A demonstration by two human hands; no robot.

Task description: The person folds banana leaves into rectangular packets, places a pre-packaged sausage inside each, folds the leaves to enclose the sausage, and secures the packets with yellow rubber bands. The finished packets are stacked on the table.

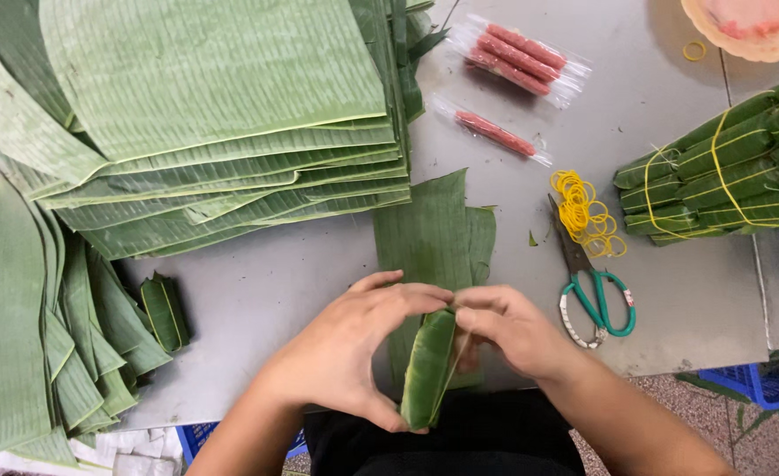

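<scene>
Leaf roll (pixel 428 368) in hands, table edge (pixel 689 360).

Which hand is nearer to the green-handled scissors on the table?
Right. The right hand pinches the leaf-wrapped roll just beside the scissors; the left hand grips the roll's far side, farther from them.

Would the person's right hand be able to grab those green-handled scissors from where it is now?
Probably yes, but not at once: the scissors lie on the table just beside the right hand, nothing between them; that hand is pinching the leaf-wrapped roll.
</scene>
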